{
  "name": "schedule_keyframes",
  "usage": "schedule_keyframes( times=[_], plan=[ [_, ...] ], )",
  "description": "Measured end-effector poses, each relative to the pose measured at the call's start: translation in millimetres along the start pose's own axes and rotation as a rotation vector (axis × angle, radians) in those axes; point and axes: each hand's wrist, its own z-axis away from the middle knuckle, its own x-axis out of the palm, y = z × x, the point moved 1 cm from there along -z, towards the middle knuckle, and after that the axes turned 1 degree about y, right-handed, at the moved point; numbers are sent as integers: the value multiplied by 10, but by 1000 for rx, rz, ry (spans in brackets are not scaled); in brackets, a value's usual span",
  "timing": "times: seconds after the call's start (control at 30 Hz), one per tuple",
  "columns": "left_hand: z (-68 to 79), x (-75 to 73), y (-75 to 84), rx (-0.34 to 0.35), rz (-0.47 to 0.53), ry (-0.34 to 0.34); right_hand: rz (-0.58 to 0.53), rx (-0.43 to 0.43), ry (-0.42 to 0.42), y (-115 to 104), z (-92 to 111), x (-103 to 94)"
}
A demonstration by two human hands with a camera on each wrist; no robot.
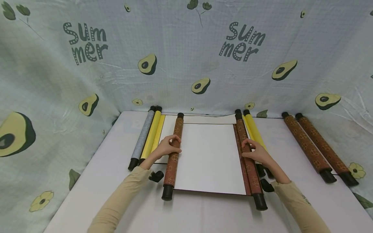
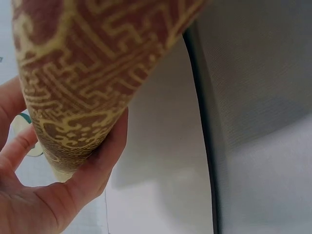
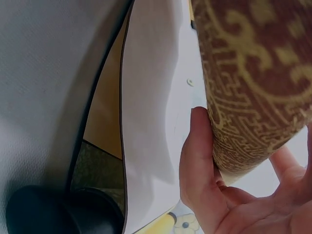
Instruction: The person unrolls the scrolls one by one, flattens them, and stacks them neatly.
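A brown hanging scroll with gold patterns lies partly unrolled, its white paper (image 1: 208,158) showing between two rolled ends. My left hand (image 1: 167,147) grips the left roll (image 1: 172,168), thumb on the inner side; the left wrist view shows the fingers and thumb around its patterned backing (image 2: 83,87). At the other end, my right hand (image 1: 257,152) holds the right roll (image 1: 253,176), and the right wrist view shows the thumb against its backing (image 3: 253,87). Black knobs cap both rolls. Underneath lies another scroll with yellow rolls (image 1: 152,136), partly covered.
A grey roll (image 1: 142,136) lies left of the yellow one. Two more brown scroll rolls (image 1: 307,144) lie side by side at the far right of the white table (image 1: 201,213). An avocado-print cloth (image 1: 180,42) hangs behind and at both sides.
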Motion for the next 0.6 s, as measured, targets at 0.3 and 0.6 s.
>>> schedule_keyframes(
  times=[0.3,0.6],
  plan=[
    [184,-24,288,8,-17,-3,28,5,7,8,47,-31],
    [187,-36,295,4,-45,8,28,-15,18,17,70,-39]
  ],
)
